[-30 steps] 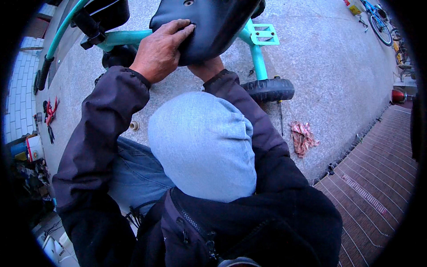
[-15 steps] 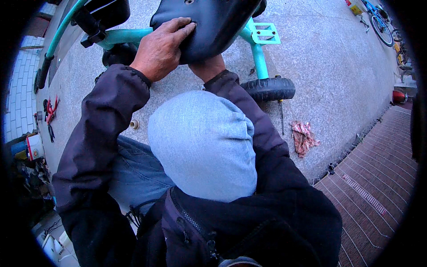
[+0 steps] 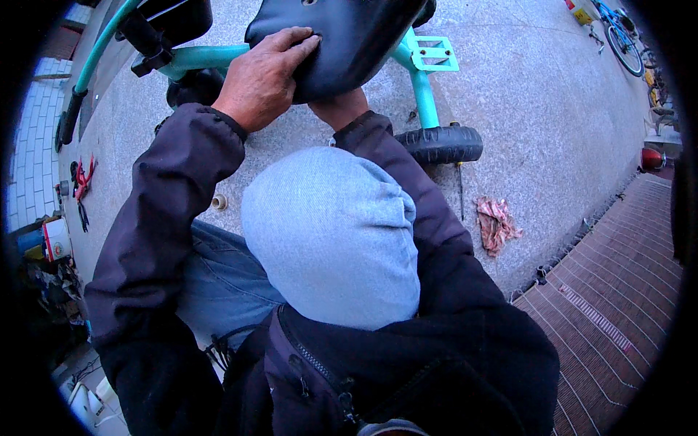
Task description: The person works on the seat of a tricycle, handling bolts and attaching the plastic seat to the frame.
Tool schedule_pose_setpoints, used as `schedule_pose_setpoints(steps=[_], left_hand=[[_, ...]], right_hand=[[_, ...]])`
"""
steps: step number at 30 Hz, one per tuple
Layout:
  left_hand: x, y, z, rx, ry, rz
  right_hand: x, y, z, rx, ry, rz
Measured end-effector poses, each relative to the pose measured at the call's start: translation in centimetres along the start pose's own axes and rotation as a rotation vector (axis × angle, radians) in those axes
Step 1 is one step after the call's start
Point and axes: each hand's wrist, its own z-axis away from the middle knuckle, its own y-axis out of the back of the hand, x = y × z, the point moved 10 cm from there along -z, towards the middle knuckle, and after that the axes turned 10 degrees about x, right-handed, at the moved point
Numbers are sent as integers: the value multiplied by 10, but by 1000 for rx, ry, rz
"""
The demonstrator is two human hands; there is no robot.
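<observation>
- Our left hand (image 3: pixel 258 83) lays its fingers, outstretched and slightly parted, on the black seat (image 3: pixel 349 47); its thumb is hidden, so we cannot tell whether it grips.
- Our right hand (image 3: pixel 342 109) reaches under the seat's near edge, its fingers out of sight; we cannot tell how open they are or what they hold.
- Left of our left fingers runs a teal tube (image 3: pixel 211 57).
- Right of our right hand we see a black wheel (image 3: pixel 440 145) and, farther off, a crumpled cloth (image 3: pixel 496 227).
</observation>
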Motion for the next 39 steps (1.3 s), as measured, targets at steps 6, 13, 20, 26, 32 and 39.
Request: schedule_pose_setpoints(steps=[6,13,20,26,32,39], left_hand=[[1,1,-1,8,0,10],[1,3,1,20,-17,3],[4,4,-4,12,-18,21],[1,1,-1,2,-15,-4],[2,1,-1,10,-24,1],[3,4,-3,3,-22,37]], right_hand=[[-2,3,1,86,66,-141],[-26,-6,2,24,299,658],[4,11,1,82,98,188],[-26,-5,4,62,423,791],[-23,2,2,49,320,670],[-9,5,-1,83,168,48]])
